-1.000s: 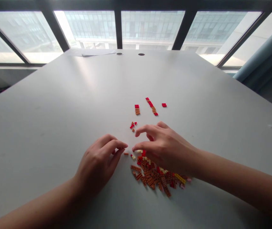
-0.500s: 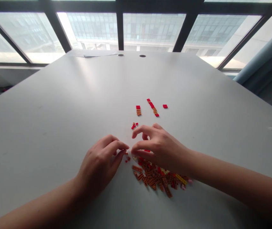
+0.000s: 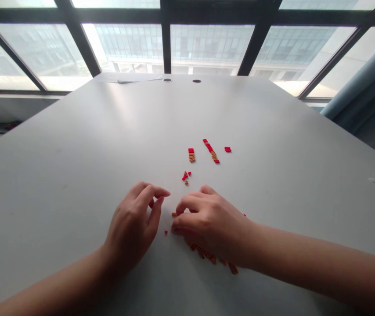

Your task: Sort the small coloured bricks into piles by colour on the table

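My left hand (image 3: 136, 219) is raised just above the table, its thumb and index finger a little apart with nothing visible between them. My right hand (image 3: 210, 221) is over the pile of tiny building bricks (image 3: 207, 254), hiding most of it. Its fingers are curled, thumb and index close together at the pile's left edge; what they pinch, if anything, is hidden. A small orange brick (image 3: 174, 214) lies against the right fingertips. Between the hands sits a single red brick (image 3: 166, 232). Beyond them is a small cluster of red and orange bricks (image 3: 185, 177).
Farther back lie a red-and-orange brick block (image 3: 192, 155), a long slanted brick strip (image 3: 210, 151) and a red brick piece (image 3: 227, 149). The white table (image 3: 75, 175) reaches to the windows, with papers (image 3: 124, 79) and two cable holes at its far edge.
My left hand has drawn back slightly left, its fingertips parting. My right hand has moved down and left over the pile, its fingers curling. An orange brick now lies at the cluster's near side.
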`<move>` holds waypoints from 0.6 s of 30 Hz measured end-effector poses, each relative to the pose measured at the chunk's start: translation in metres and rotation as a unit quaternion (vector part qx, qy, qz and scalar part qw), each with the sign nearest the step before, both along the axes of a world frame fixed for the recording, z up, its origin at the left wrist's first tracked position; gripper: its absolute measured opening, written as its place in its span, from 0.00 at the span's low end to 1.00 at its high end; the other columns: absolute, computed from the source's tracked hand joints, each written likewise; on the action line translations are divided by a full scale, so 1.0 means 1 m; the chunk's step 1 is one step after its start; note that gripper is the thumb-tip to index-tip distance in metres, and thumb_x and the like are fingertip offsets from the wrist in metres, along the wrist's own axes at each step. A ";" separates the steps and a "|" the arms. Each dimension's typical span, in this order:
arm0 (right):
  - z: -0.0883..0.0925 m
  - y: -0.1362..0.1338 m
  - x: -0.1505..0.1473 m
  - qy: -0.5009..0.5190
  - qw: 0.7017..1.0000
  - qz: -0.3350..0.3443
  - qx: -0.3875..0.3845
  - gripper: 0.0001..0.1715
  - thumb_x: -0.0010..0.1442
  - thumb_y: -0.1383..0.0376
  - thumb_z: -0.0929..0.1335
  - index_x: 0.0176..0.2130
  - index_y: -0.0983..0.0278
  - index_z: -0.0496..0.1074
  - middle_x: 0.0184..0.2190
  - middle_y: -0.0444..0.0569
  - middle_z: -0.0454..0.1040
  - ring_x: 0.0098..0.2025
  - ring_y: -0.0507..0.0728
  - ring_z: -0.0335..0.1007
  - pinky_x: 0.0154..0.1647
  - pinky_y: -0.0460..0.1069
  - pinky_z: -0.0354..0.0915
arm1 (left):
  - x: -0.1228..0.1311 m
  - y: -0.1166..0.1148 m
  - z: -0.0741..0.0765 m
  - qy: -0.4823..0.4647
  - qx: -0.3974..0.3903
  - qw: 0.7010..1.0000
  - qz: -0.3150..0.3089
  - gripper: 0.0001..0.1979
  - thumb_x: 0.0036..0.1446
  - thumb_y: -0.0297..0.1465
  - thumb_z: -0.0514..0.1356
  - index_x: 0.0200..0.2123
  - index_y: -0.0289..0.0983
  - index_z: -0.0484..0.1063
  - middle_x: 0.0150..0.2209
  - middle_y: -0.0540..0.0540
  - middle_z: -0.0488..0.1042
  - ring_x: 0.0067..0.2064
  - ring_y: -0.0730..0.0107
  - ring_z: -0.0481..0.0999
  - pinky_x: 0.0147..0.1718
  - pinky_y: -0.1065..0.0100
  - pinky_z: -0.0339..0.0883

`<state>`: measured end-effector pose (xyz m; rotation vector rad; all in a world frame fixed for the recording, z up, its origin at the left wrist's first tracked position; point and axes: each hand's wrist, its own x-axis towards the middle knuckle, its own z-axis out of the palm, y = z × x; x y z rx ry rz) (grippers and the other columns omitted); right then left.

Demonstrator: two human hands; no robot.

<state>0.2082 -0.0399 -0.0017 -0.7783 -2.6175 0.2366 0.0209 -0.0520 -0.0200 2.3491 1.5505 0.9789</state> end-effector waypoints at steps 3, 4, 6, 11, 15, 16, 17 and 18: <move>0.001 0.003 0.006 0.013 0.999 -0.012 -0.037 0.07 0.59 0.69 0.69 0.29 0.63 0.75 0.30 0.45 0.77 0.29 0.50 0.68 0.35 0.49 0.53 | 0.000 0.000 0.000 -0.003 -0.010 1.000 -0.009 0.09 0.60 0.24 0.52 0.37 0.38 0.71 0.34 0.48 0.70 0.31 0.72 0.71 0.32 0.69 0.66; 0.001 0.006 0.009 0.022 0.998 -0.021 -0.048 0.05 0.58 0.69 0.69 0.30 0.63 0.75 0.29 0.44 0.77 0.29 0.50 0.69 0.36 0.48 0.54 | 0.000 0.000 0.000 -0.005 -0.011 1.000 -0.013 0.09 0.60 0.24 0.52 0.37 0.38 0.71 0.34 0.48 0.70 0.31 0.72 0.71 0.33 0.69 0.67; 0.000 0.014 0.015 0.044 0.996 -0.046 -0.057 0.03 0.58 0.70 0.70 0.31 0.64 0.75 0.29 0.44 0.77 0.30 0.50 0.70 0.37 0.48 0.57 | 0.001 -0.001 0.000 -0.008 -0.012 1.000 -0.018 0.08 0.59 0.24 0.52 0.37 0.38 0.71 0.34 0.48 0.70 0.30 0.72 0.71 0.33 0.69 0.67; -0.007 0.039 0.020 0.085 0.990 -0.106 -0.035 0.04 0.54 0.73 0.71 0.30 0.64 0.76 0.29 0.44 0.79 0.31 0.52 0.72 0.38 0.48 0.63 | 0.001 -0.001 0.000 -0.007 -0.012 1.000 -0.024 0.08 0.58 0.25 0.54 0.37 0.38 0.71 0.34 0.48 0.70 0.30 0.72 0.71 0.33 0.68 0.67; -0.011 0.048 0.020 0.092 0.986 -0.139 -0.012 0.05 0.54 0.72 0.70 0.30 0.64 0.77 0.28 0.45 0.79 0.31 0.52 0.73 0.37 0.48 0.65 | 0.001 -0.001 0.001 -0.007 -0.008 1.000 -0.024 0.08 0.58 0.25 0.54 0.37 0.38 0.71 0.33 0.48 0.70 0.30 0.72 0.71 0.33 0.68 0.67; -0.011 0.048 0.021 0.091 0.986 -0.140 -0.006 0.06 0.55 0.72 0.70 0.31 0.63 0.78 0.29 0.45 0.79 0.32 0.53 0.73 0.38 0.49 0.66 | 0.002 -0.001 0.001 -0.008 -0.007 1.000 -0.024 0.07 0.58 0.25 0.54 0.37 0.38 0.71 0.33 0.48 0.70 0.30 0.72 0.71 0.32 0.68 0.67; -0.011 0.048 0.022 0.088 0.986 -0.140 -0.003 0.06 0.55 0.71 0.69 0.31 0.63 0.78 0.31 0.46 0.79 0.33 0.53 0.74 0.39 0.49 0.66 | 0.002 -0.001 0.001 -0.009 -0.006 1.000 -0.024 0.07 0.58 0.25 0.54 0.37 0.38 0.71 0.33 0.48 0.71 0.29 0.72 0.71 0.32 0.68 0.68; -0.011 0.047 0.023 0.086 0.987 -0.139 -0.001 0.07 0.56 0.70 0.69 0.32 0.63 0.78 0.32 0.46 0.80 0.34 0.53 0.74 0.40 0.50 0.67 | 0.002 -0.001 0.001 -0.009 -0.005 1.000 -0.025 0.07 0.58 0.25 0.54 0.37 0.38 0.71 0.33 0.48 0.71 0.29 0.72 0.71 0.32 0.68 0.68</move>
